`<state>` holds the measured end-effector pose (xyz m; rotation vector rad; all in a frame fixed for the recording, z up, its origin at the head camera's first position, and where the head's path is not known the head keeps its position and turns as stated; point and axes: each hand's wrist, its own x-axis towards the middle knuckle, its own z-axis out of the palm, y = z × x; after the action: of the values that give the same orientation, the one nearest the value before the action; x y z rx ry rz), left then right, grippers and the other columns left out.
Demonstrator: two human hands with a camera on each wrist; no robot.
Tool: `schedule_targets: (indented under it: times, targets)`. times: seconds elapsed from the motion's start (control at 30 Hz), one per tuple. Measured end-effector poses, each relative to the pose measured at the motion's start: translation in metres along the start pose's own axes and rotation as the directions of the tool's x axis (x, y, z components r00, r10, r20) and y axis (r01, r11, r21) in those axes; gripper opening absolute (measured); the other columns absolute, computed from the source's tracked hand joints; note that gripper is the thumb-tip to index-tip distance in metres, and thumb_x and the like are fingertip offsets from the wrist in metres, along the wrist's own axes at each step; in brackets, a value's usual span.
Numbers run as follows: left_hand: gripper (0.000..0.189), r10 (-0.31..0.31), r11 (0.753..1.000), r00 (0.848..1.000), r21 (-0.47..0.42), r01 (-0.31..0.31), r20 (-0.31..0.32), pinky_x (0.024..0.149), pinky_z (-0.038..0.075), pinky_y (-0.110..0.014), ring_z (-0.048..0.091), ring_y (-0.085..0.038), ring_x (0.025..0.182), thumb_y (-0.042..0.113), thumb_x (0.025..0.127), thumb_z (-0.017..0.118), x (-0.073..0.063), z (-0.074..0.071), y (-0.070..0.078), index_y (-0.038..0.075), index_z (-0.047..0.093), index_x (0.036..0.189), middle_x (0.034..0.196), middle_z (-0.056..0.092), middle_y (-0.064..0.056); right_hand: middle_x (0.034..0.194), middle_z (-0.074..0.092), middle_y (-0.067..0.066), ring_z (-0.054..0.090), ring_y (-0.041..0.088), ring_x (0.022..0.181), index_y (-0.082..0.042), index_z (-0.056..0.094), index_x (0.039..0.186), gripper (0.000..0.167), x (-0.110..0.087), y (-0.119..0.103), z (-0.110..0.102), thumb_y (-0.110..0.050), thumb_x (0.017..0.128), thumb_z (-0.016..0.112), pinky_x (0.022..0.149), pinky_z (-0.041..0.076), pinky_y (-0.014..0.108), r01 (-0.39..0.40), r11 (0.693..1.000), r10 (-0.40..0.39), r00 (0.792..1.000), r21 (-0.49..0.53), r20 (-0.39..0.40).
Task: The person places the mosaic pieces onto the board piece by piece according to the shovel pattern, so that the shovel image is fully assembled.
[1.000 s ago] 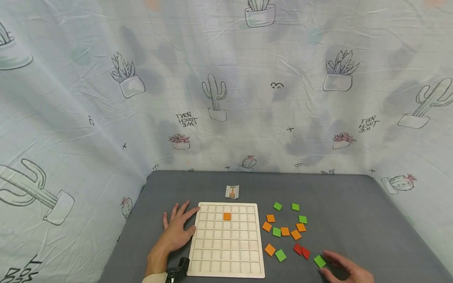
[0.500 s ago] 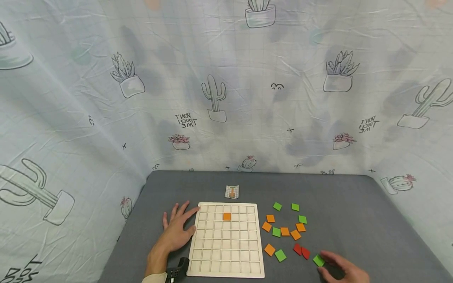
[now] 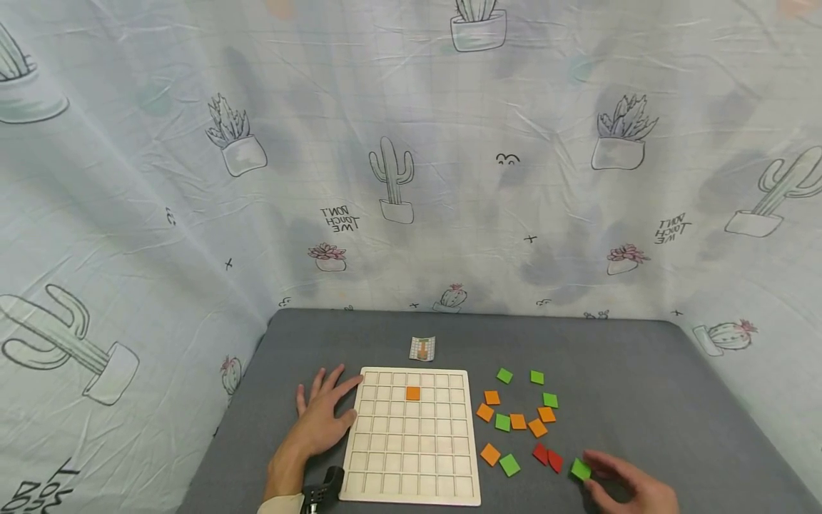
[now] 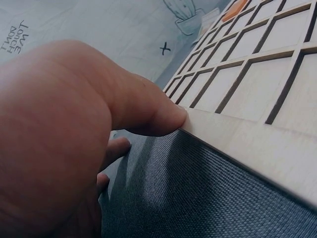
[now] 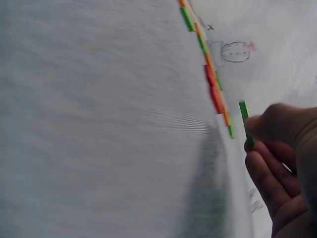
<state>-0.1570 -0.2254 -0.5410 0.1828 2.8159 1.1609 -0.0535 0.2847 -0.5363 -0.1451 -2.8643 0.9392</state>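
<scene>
My left hand [image 3: 322, 420] lies at the left side of a pale wooden grid board [image 3: 406, 497], fingers spread; its thumb and index finger touch the board's edge. In the left wrist view the thumb tip [image 4: 173, 119] rests on the rim. One orange tile [image 3: 413, 393] sits in a cell of the second row. At the lower right, my right hand [image 3: 632, 487] pinches a green square tile [image 3: 581, 469] between thumb and fingers. The right wrist view shows this green tile [image 5: 243, 110] edge-on, raised off the grey tabletop.
Loose orange tiles [image 3: 518, 422], green tiles [image 3: 510, 465] and two red tiles [image 3: 555, 461] lie between the board and my right hand. A small printed card [image 3: 422, 348] with a grid picture is behind the board. A cactus-print curtain [image 3: 449, 178] hangs behind the grey table [image 3: 334, 335].
My right hand slid slightly left, then came a little back and up with the green tile between its fingers. The left hand and board hold still; the head view shifted slightly.
</scene>
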Motion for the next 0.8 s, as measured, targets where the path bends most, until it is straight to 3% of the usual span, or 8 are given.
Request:
schedule_targets:
  times: [0.1,0.23,0.47,0.67,0.8]
  targets:
    - [0.062,0.000,1.000,1.000,-0.002,0.000,0.003,0.124,-0.015,-0.080,0.005,-0.055,0.167,0.007,0.099,0.072,0.000,-0.001,0.000,0.021,0.060,0.159,0.179,0.029,-0.021,0.102,0.084,-0.001,0.073,-0.005,0.081,-0.010,0.084,0.113,0.039,0.005,-0.006,-0.003,-0.003,0.076,0.096,0.070,0.062,0.019,0.126,0.992,-0.124,0.989,0.019,-0.077]
    - [0.062,-0.001,1.000,1.000,-0.005,0.001,0.005,0.124,-0.015,-0.080,0.005,-0.056,0.167,0.008,0.099,0.072,0.000,-0.001,0.001,0.021,0.061,0.159,0.179,0.029,-0.021,0.100,0.084,-0.006,0.074,-0.005,0.083,-0.016,0.085,0.111,0.046,0.017,-0.015,-0.008,0.000,0.070,0.100,0.070,0.062,0.016,0.302,0.952,-0.297,0.949,0.040,-0.104]
    - [0.063,-0.002,1.000,1.000,-0.003,0.002,0.001,0.124,-0.016,-0.080,0.005,-0.055,0.168,0.007,0.099,0.072,-0.001,-0.001,0.001,0.021,0.061,0.159,0.179,0.029,-0.021,0.109,0.084,-0.008,0.075,-0.005,0.094,-0.018,0.083,0.117,0.044,0.043,-0.034,-0.018,-0.004,0.078,0.097,0.077,0.065,0.020,0.432,0.895,-0.435,0.900,0.109,0.007]
    - [0.063,-0.003,1.000,1.000,-0.003,0.003,-0.001,0.124,-0.016,-0.080,0.005,-0.055,0.167,0.007,0.099,0.072,-0.001,0.000,0.001,0.020,0.060,0.159,0.179,0.029,-0.021,0.110,0.084,-0.009,0.078,0.000,0.097,-0.022,0.082,0.119,0.047,0.059,-0.050,-0.013,-0.001,0.079,0.096,0.079,0.065,0.021,0.552,0.820,-0.560,0.829,0.153,0.007]
    - [0.062,-0.002,1.000,1.000,-0.005,0.002,-0.006,0.124,-0.015,-0.080,0.006,-0.056,0.167,0.006,0.099,0.073,-0.001,0.000,0.001,0.019,0.061,0.158,0.179,0.029,-0.022,0.110,0.084,-0.009,0.078,0.001,0.097,-0.021,0.082,0.120,0.047,0.068,-0.059,-0.008,-0.002,0.080,0.095,0.079,0.067,0.028,0.598,0.787,-0.606,0.795,0.149,0.014]
